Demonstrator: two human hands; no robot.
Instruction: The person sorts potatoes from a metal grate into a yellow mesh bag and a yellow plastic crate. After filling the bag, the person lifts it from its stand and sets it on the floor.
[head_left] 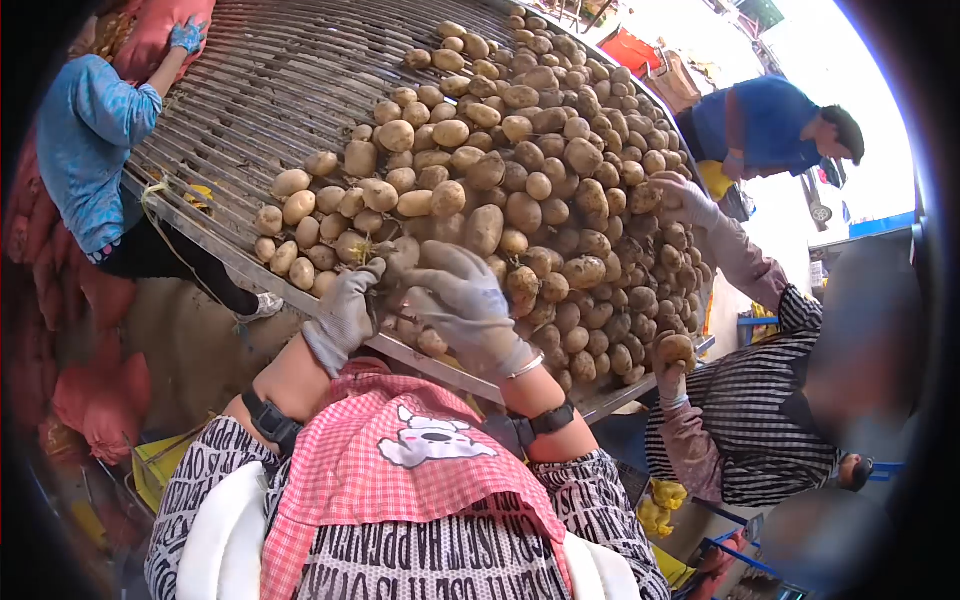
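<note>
Centre of the frame: the wearer's gloved left hand [345, 312] and gloved right hand [465, 305] rest on the near edge of a potato pile [520, 170]. The left hand's fingers are curled at the pile's edge; whether they hold a potato cannot be told. The right hand lies spread, palm down, over the potatoes. The pile covers the middle and right of a slatted metal sorting table [270, 80], whose upper-left part is bare. A pink checked apron [400, 460] fills the lower centre. At right, a co-worker in a striped shirt [770, 410] grips a single potato [677, 349]. At upper left, a person in a blue top [85, 140] leans against red sacks [150, 35].
</note>
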